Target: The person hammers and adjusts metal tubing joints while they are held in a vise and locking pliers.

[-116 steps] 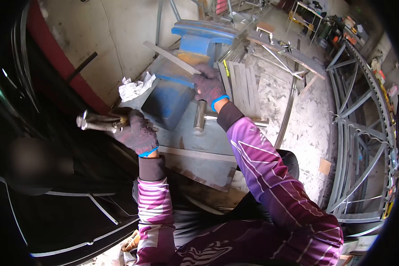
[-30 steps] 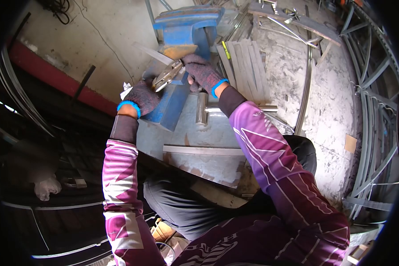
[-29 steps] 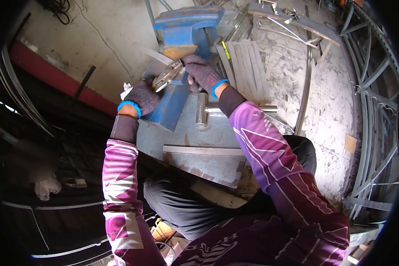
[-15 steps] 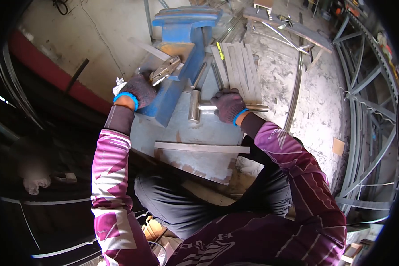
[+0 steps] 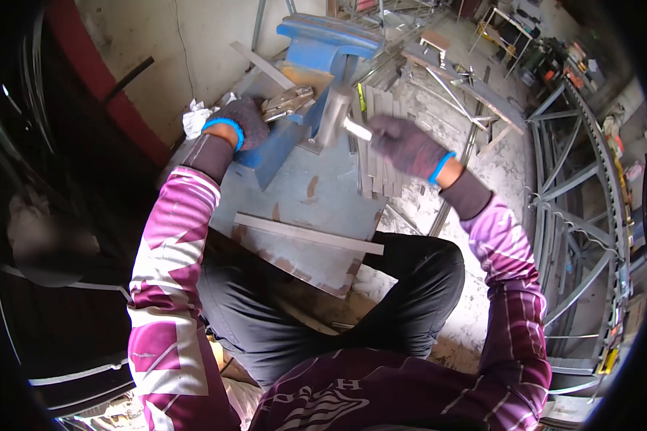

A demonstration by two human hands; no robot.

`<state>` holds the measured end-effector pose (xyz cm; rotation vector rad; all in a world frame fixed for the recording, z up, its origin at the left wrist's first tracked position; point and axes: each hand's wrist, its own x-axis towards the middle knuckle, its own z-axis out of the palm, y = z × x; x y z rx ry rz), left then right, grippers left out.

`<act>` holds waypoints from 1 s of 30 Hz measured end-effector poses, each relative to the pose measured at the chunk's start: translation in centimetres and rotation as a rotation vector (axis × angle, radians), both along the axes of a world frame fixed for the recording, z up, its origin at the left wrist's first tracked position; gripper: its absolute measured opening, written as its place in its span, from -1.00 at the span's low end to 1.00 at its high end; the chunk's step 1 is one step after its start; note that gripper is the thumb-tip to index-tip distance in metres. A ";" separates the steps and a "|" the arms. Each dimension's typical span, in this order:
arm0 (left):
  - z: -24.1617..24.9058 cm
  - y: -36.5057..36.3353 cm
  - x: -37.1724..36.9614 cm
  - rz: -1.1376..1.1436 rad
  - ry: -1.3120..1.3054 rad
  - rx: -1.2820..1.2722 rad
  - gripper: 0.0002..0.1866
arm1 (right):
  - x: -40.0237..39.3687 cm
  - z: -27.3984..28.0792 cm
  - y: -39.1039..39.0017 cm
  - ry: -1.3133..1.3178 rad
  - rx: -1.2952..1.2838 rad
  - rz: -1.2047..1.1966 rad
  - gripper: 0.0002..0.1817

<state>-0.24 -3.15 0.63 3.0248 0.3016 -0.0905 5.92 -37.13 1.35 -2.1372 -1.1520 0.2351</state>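
Observation:
My left hand (image 5: 244, 126), in a dark knitted glove, is closed around the locking pliers (image 5: 289, 104). Their jaws lie over the blue metal vise (image 5: 329, 36), beside a flat metal strip (image 5: 260, 63) that slants up to the left. Gripped by its handle in my gloved right hand (image 5: 413, 147), a shiny metal hammer (image 5: 333, 118) is raised above the bench, its head blurred by motion close to the vise. A loose flat bar (image 5: 309, 233) lies along the near part of the grey metal bench (image 5: 323, 194).
Several flat strips (image 5: 381, 169) lie side by side to the right of the vise, with a yellow marker (image 5: 361, 98) on them. Crumpled white material (image 5: 194, 118) sits by my left wrist. A metal rack (image 5: 575, 172) stands at the right, a low plank bench (image 5: 482, 97) behind.
My right hand has lifted the hammer off the bench and swung its head up toward the vise. My left hand still grips the pliers. The view has shifted slightly.

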 end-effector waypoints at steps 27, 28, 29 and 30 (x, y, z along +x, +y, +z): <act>1.4 -1.5 -1.5 0.090 -0.043 -0.110 -0.58 | 3.6 -4.0 10.7 0.243 0.494 -0.367 -0.57; 1.2 -1.3 -1.4 0.074 -0.058 -0.123 -0.57 | 3.3 -4.4 11.6 0.241 0.503 -0.364 -0.57; 0.9 -1.0 -1.2 0.076 -0.061 -0.116 -0.57 | 3.0 -4.9 12.5 0.328 0.577 -0.372 -0.57; 0.8 -0.9 -1.2 0.057 -0.062 -0.118 -0.56 | 2.7 -5.1 13.2 0.417 0.647 -0.378 -0.57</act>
